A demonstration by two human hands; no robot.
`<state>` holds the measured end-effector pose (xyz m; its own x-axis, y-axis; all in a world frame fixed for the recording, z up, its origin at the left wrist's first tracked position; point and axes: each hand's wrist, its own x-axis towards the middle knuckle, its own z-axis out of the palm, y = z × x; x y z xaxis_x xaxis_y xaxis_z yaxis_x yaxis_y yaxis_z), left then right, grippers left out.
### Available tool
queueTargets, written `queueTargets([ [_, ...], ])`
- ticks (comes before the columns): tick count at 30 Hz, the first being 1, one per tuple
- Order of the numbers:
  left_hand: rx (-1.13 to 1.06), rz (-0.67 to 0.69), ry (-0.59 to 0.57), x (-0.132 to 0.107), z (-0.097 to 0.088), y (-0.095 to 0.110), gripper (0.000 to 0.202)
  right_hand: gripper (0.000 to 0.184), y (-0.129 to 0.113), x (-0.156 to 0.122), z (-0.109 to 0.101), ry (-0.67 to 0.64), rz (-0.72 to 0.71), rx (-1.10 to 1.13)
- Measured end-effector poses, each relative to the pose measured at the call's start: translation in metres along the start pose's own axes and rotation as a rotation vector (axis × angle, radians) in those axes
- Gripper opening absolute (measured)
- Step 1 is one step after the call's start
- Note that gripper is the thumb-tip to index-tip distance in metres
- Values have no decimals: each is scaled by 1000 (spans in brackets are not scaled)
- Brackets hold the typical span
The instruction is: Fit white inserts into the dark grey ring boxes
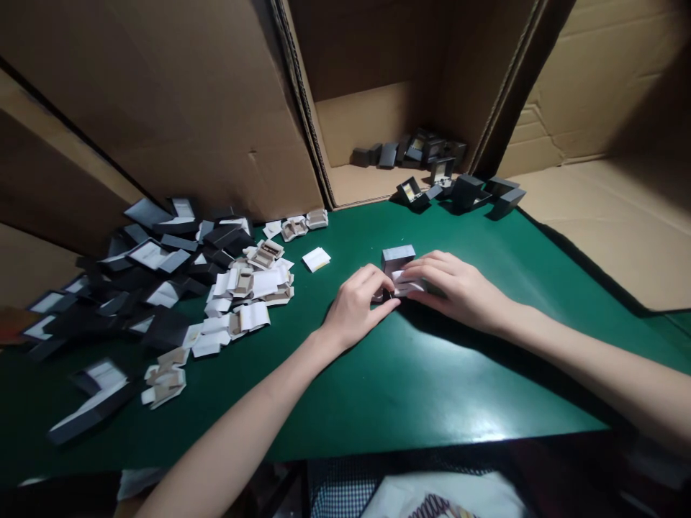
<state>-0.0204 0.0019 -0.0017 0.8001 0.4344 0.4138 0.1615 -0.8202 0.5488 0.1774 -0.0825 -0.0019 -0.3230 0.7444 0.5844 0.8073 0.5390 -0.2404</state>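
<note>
A small dark grey box (398,255) stands on the green table in front of me, its raised lid at the back. My left hand (357,306) pinches the box at its left side, thumb along the front. From the right, my right hand (458,289) has its fingers closed on a white folded card insert (406,286) at the box's opening. The fingers hide much of the box's inside, so how deep the insert sits is unclear. To the left of my hands lies a small white folded paper (316,260).
A heap of open dark boxes (156,273) covers the table's left, beside a pile of white card inserts (253,284). Another dark box (94,399) lies near the front left. Several small boxes (432,155) sit at the back in a cardboard compartment (372,111). Cardboard walls (178,108) border the table.
</note>
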Motion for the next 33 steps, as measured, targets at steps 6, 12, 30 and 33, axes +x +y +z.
queueTargets([
  [6,-103,-44,12,0,1,0,12,19,-7,-1,4,39,47,-34],
  [12,-84,-58,44,3,-3,-3,17,23,-4,-3,2,43,118,54],
  [30,-2,-98,46,2,-1,8,16,8,6,2,-11,48,-83,-194],
  [33,60,-134,100,2,0,11,21,10,7,1,-9,38,-70,-127],
])
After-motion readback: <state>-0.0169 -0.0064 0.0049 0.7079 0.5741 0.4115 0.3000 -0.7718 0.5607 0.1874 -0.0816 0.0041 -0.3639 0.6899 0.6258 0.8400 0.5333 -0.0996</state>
